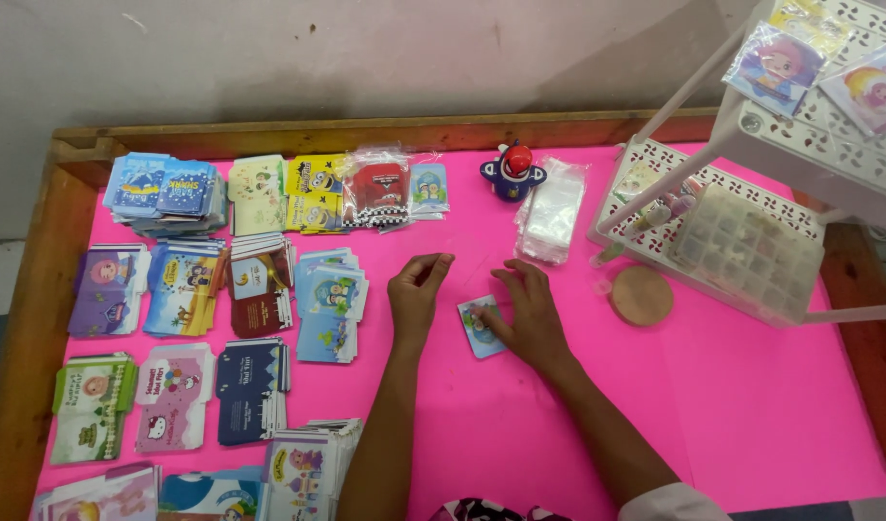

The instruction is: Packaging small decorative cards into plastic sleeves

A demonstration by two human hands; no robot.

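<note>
Two forearms enter from the near edge onto our pink bench. Right hand lies flat, fingers spread, fingertips pressing a small blue card; the card sits on the bench, just left of that hand, long axis running roughly near-to-far, slightly tilted. Left hand hovers just beside the card on its left, loosely curled, holding nothing; the right is the nearer. Further left, card stacks in rows. Beyond, a clear sleeve pile, wooden disc, toy plane, white rack.
</note>
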